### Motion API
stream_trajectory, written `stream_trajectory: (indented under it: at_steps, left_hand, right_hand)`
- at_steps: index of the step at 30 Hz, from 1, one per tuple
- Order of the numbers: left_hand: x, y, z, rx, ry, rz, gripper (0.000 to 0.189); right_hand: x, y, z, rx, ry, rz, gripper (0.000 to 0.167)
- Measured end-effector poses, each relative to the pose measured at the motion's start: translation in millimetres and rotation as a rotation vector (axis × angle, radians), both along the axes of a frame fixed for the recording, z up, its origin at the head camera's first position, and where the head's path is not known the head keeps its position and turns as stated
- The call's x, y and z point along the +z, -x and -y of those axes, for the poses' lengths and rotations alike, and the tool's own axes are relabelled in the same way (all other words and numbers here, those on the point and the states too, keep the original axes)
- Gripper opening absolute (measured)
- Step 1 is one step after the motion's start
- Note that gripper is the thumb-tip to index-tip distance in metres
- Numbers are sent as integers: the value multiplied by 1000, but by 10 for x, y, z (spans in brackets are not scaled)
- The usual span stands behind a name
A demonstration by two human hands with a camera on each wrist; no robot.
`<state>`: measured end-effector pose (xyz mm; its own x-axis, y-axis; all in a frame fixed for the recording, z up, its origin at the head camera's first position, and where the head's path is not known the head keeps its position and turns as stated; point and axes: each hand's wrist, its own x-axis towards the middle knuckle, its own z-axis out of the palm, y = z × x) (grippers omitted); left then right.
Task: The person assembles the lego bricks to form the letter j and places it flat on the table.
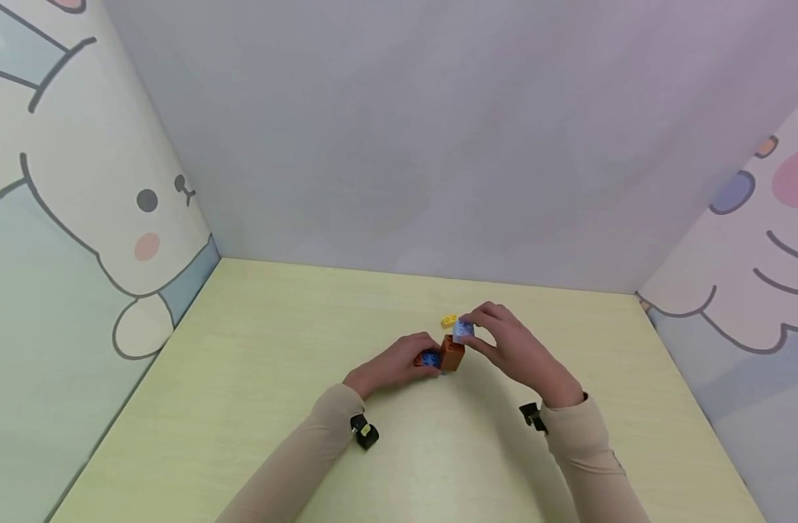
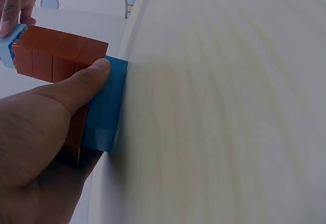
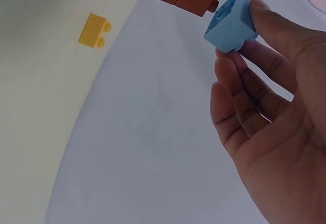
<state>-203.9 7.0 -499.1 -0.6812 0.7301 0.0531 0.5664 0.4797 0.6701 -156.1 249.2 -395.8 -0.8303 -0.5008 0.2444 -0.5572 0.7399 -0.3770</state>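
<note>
My left hand grips the low part of a toy brick build, its thumb lying along a blue base on the table. A column of stacked reddish-brown bricks rises from that base, studs upward. Beside the column, a blue studded brick shows between my left fingers. Just above the column's top, my right hand pinches a light blue brick between thumb and fingers. That brick is tilted, and in the right wrist view a small gap separates it from the brown studs.
A small yellow brick lies on the pale wooden table just behind the build. A grey-white wall stands along the table's back edge, with cartoon-printed panels at both sides.
</note>
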Motion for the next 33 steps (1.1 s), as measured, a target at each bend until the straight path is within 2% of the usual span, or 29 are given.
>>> stream_trajectory:
  at_steps: [9, 16, 25, 33]
  left_hand:
    - [4, -14, -2, 0, -5, 13, 37]
    - [11, -11, 1, 2, -3, 17, 37]
    - [30, -14, 5, 0, -3, 17, 37]
    - [-1, -5, 1, -1, -6, 13, 36]
  right_hand:
    - [4, -1, 52, 30, 31, 30, 29]
    - [32, -2, 80, 55, 38, 12, 31]
    - [55, -2, 107, 49, 52, 50, 32]
    - [51, 2, 131, 41, 63, 62, 32]
